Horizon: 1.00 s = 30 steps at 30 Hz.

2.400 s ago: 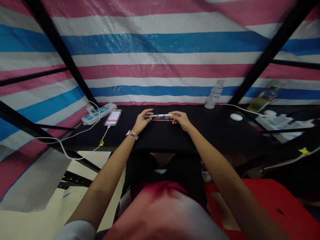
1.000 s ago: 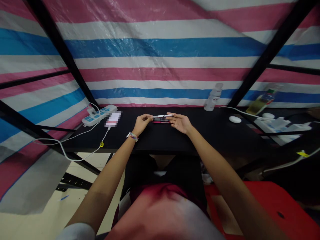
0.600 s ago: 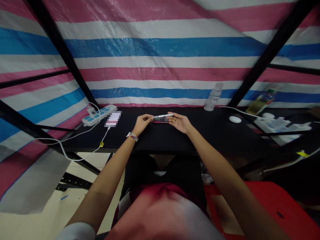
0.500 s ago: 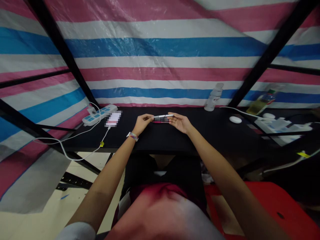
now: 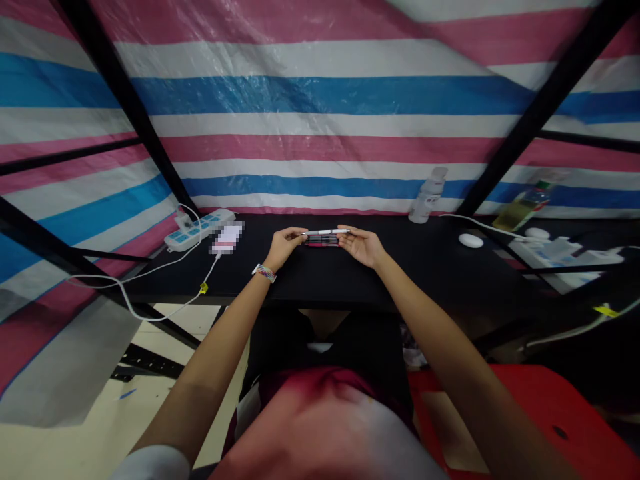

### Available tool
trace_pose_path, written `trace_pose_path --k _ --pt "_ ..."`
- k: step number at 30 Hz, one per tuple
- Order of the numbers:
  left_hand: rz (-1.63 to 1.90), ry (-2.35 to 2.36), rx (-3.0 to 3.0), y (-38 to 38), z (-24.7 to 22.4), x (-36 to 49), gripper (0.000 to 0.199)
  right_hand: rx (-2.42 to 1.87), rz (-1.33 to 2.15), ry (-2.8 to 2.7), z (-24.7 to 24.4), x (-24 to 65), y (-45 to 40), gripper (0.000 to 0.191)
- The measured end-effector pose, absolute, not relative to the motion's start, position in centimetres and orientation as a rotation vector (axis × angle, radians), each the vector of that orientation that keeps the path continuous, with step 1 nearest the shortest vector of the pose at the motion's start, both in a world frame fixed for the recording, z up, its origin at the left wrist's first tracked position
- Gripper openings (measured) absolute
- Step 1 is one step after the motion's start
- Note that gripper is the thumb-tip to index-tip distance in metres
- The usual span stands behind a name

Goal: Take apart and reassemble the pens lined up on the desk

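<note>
Change: right hand (image 5: 363, 245) has opened since the first frame; fingers now flat.
Left hand (image 5: 285, 245): pinches slim white pen (image 5: 325, 232).
Pen: spans both hands, above dark pens (image 5: 323, 241) on black table (image 5: 320, 277).

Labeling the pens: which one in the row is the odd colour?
The white pen, farthest from the person in the row. The left hand pinches its left end; the right hand touches its right end. The pens beside it look dark or pink.

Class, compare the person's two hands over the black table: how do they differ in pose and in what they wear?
The left hand is curled, pinching the left end of the white pen; the right hand lies flatter and more open, its fingers at the pen's right end. The left wrist wears a coloured bracelet; the right wrist is bare. Both reach over the black table and meet the same pen.
</note>
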<state>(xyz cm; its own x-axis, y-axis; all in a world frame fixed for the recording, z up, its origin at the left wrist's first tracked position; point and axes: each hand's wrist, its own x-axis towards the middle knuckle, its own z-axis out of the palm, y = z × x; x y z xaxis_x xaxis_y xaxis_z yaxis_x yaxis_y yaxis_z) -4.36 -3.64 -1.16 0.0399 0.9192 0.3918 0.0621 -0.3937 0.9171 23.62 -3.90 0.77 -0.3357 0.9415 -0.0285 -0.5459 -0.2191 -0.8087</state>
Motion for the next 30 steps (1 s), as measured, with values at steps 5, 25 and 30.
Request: trace_pose_path --k 5,25,30 --pt "1.408 0.999 1.563 -4.00 -1.08 -4.19 0.032 -0.653 1.717 -0.913 0.44 23.88 -3.57 0.021" --pt "1.437 0.944 1.494 -4.36 -0.58 -3.98 0.035 -0.599 1.708 -0.902 0.37 23.90 -3.47 0.018" --pt "1.416 0.953 1.531 -4.49 -0.44 -4.01 0.036 -0.619 1.690 -0.903 0.44 23.82 -3.50 0.023"
